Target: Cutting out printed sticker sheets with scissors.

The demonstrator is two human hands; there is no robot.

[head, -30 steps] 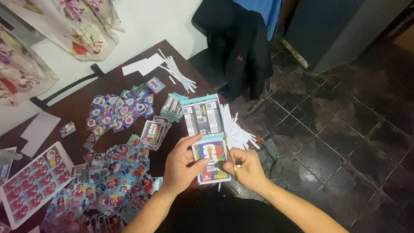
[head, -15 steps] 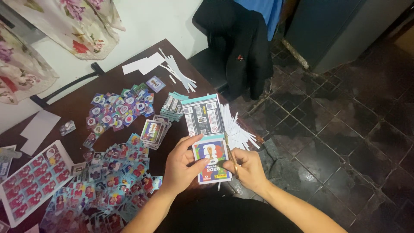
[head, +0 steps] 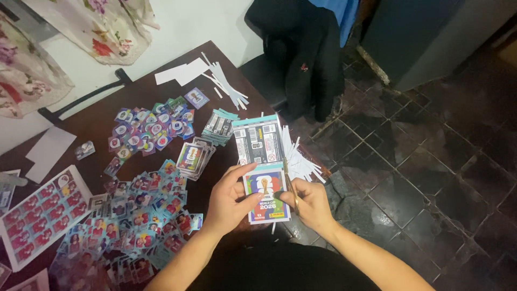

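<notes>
Glossy paper packet, multicoloured front with a trophy emblem on white [head: 267, 195], sits between both hands just above the near edge of the dark brown wooden tabletop [head: 102, 102]. Left hand [head: 229, 200] has its grip closed on the packet's left edge, thumb on the face, fingers behind. Right hand [head: 311, 205] is closed round a thin gold-coloured blade-like tool [head: 291, 189], probably scissors, lying along the packet's right edge; can't tell whether the blades are parted. Key relation: the packet's long axis runs away from the body, roughly parallel to the tool, and the tool touches or sits just beside the right edge. So the right hand is nearer the working edge while the left only steadies. The packet looks flat, uncreased and upright facing the camera; its top edge overlaps a fanned strip of similar packets turned back-side up, grey-white with teal borders [head: 258, 141]. Just right of that strip lies a loose heap of narrow white paper offcuts [head: 301, 159]. Further left there's a small stack of the same colourful packets [head: 189, 158], a spread of round-badge stickers [head: 148, 129], a wide scatter of portrait stickers [head: 140, 210], and a red-and-white sticker sheet [head: 37, 215] at the far left. A black jacket hangs on a chair [head: 304, 59] beyond the tabletop.
</notes>
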